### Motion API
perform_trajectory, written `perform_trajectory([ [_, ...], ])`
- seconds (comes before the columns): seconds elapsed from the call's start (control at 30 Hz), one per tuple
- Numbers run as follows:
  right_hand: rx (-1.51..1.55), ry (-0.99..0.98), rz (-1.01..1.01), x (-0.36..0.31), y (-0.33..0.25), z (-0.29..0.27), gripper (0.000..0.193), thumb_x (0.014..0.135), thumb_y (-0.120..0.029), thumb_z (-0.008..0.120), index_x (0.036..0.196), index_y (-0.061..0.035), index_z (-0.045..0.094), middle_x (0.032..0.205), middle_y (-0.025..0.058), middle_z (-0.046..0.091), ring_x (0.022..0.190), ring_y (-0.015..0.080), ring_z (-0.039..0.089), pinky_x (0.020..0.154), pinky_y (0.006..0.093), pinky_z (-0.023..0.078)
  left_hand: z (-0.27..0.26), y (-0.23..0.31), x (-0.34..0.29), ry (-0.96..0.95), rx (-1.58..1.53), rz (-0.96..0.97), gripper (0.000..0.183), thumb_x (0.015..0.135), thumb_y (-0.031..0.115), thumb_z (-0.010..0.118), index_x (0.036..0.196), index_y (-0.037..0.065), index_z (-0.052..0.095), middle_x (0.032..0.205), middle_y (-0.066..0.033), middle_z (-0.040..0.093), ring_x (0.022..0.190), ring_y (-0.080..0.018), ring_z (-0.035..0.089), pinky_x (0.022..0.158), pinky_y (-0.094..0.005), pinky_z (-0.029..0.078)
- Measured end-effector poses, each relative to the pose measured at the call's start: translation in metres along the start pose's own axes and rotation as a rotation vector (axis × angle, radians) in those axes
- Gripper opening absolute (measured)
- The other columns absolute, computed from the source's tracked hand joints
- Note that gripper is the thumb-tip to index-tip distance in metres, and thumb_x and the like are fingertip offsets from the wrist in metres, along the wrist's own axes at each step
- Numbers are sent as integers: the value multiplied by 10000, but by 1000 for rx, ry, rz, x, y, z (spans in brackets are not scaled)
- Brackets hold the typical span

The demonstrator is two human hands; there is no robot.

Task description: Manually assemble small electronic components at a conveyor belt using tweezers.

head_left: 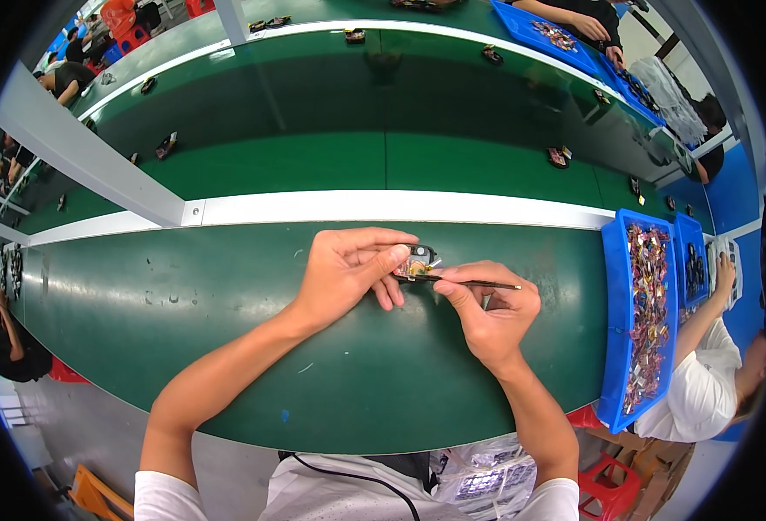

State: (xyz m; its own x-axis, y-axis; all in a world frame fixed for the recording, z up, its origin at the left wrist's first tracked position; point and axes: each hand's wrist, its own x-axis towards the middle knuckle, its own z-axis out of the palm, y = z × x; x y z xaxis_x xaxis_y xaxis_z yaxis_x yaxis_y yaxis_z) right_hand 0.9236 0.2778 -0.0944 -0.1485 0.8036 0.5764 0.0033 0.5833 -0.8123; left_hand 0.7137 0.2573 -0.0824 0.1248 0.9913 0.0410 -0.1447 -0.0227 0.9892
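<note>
My left hand (pixel 346 269) is closed around the edge of a small black plastic casing (pixel 419 253), thumb on top. Inside the casing sit a circuit board and some thin coloured wires; my fingers cover its left part. Between thumb and fingers my right hand (pixel 497 311) pinches slim dark tweezers (pixel 478 283), which lie nearly level. Their left end reaches the lower edge of the casing, though whether the tips grip anything is too small to tell. Both hands are above the green worktable (pixel 383 373).
To the right stands a long blue bin (pixel 613 347) heaped with small wired parts, beside a smaller blue bin (pixel 683 230). A white rail (pixel 383 205) separates the table from a green belt (pixel 270 161) carrying several small casings. A co-worker's arm (pixel 704 317) is beyond the bins.
</note>
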Motion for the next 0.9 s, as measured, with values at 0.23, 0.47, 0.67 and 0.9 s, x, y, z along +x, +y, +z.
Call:
perform_trajectory([
  [0.23, 0, -1, 20, -1, 1, 1, 124, 774, 8, 854, 870, -35, 788, 863, 52, 787, 472, 19, 448, 440, 191, 308, 0, 3, 2, 8, -24, 5, 261, 1014, 107, 623, 1171, -90, 690, 886, -171, 732, 624, -224, 726, 506, -287, 595],
  [0.47, 9, -16, 75, 0, -1, -1, 110, 785, 0, 852, 869, -28, 787, 825, 37, 776, 477, 10, 433, 434, 194, 287, -1, 6, 4, 0, -49, -4, 257, 1012, 123, 629, 1145, -87, 698, 831, -164, 720, 594, -212, 715, 481, -280, 582],
  [0.67, 4, 15, 93, 4, -5, -1, 124, 790, -10, 856, 896, -20, 791, 813, 30, 761, 493, 3, 440, 433, 198, 274, -1, 5, 3, 46, -34, -2, 248, 1008, 114, 629, 1136, -86, 701, 839, -164, 721, 591, -202, 713, 486, -270, 580],
  [0.9, -102, -50, -37, 6, -10, -1, 163, 756, -18, 865, 895, -48, 785, 873, 53, 782, 445, 25, 451, 416, 201, 304, -2, 4, 3, 40, -34, 1, 249, 1008, 106, 629, 1140, -94, 696, 855, -161, 725, 606, -195, 714, 504, -268, 588],
])
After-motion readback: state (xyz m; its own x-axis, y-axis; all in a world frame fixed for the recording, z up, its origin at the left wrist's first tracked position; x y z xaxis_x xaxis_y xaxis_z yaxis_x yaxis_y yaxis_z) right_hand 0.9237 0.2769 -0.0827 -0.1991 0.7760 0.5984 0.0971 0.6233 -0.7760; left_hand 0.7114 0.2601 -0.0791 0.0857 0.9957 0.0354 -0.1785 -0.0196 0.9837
